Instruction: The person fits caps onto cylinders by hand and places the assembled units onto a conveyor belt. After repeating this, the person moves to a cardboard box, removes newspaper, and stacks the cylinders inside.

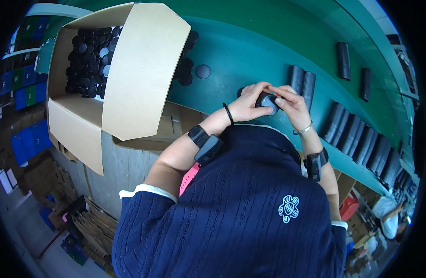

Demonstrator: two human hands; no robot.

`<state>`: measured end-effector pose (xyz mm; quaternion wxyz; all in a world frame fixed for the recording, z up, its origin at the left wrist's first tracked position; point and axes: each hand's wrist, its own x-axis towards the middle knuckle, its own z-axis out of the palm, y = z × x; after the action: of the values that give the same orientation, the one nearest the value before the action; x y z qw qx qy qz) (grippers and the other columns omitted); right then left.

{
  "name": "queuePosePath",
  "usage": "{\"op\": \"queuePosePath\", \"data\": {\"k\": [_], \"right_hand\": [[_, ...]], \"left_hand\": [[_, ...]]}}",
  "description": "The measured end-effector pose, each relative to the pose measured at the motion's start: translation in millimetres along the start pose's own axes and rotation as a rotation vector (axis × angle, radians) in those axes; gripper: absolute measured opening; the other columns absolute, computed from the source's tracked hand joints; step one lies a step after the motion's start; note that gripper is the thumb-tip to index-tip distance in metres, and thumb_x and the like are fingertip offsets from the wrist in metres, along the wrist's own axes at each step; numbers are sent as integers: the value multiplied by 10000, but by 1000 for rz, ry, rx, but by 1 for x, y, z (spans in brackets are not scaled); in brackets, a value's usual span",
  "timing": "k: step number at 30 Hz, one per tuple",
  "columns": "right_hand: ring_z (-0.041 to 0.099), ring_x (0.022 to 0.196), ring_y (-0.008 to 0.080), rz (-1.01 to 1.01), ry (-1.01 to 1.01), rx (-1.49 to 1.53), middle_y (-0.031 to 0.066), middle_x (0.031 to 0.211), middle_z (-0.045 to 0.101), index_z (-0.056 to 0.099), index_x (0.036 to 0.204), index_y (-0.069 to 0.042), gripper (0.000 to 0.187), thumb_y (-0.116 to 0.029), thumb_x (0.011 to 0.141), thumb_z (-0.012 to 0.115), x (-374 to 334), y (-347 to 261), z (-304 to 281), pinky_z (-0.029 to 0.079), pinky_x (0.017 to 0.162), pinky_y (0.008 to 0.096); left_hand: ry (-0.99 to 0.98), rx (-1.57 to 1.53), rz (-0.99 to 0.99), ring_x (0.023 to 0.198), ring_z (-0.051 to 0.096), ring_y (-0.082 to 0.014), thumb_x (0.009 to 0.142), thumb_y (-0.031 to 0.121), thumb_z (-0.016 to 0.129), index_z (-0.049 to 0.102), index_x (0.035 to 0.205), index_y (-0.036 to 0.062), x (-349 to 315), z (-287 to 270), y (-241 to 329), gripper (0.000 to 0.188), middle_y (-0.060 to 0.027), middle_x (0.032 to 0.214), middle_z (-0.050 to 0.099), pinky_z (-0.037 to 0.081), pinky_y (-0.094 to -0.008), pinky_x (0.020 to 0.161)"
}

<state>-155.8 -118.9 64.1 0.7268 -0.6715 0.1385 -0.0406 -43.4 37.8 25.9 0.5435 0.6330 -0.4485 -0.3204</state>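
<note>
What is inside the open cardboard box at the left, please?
Inside the cardboard box lies a heap of round black discs, a few looking lighter grey. The wide right flap blocks the view beyond it, and the top discs cover what lies beneath.

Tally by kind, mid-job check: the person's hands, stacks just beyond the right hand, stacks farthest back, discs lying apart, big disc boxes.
Hands: 2 (left hand, right hand)
Near stacks: 2
Far stacks: 2
Lone disc: 1
Disc box: 1
Total: 8
</note>
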Motion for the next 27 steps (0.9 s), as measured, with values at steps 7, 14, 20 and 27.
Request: {"op": "queuePosePath", "data": {"k": [7, 14, 20, 27], "right_hand": [[526, 750, 55, 309, -123, 31, -5, 943, 517, 638, 1149, -50, 301, -72, 850, 619, 9, -6, 1, 457, 627, 189], [504, 579, 52, 263, -55, -38, -6, 835, 533, 682, 1085, -99, 261, -60, 829, 652, 9, -6, 10, 448, 488, 189], [525, 599, 53, 302, -108, 68, -1, 811, 571, 692, 1057, -80, 218, -97, 842, 660, 2, -6, 9, 450, 484, 190], [526, 572, 41, 393, 10, 221, -7, 780, 612, 661, 1103, -68, 263, -227, 899, 612, 37, 2, 11, 445, 483, 178]], "left_hand": [[54, 51, -121, 1049, 530, -291, 725, 286, 746, 362, 1292, 28, -1, -2, 8, 732, -177, 1126, 529, 402, -376, 919], [-11, -14, -124, 1054, 524, -288, 733, 283, 742, 327, 1316, 21, -3, -6, 9, 762, -177, 1113, 529, 402, -373, 920], [-6, -26, -144, 1055, 534, -283, 719, 274, 757, 306, 1320, 42, -12, -1, 17, 786, -166, 1139, 529, 397, -377, 936], [108, -136, -115, 1151, 469, -229, 722, 227, 776, 311, 1325, 46, 1, -23, 7, 783, -145, 1227, 465, 380, -348, 978]]}}
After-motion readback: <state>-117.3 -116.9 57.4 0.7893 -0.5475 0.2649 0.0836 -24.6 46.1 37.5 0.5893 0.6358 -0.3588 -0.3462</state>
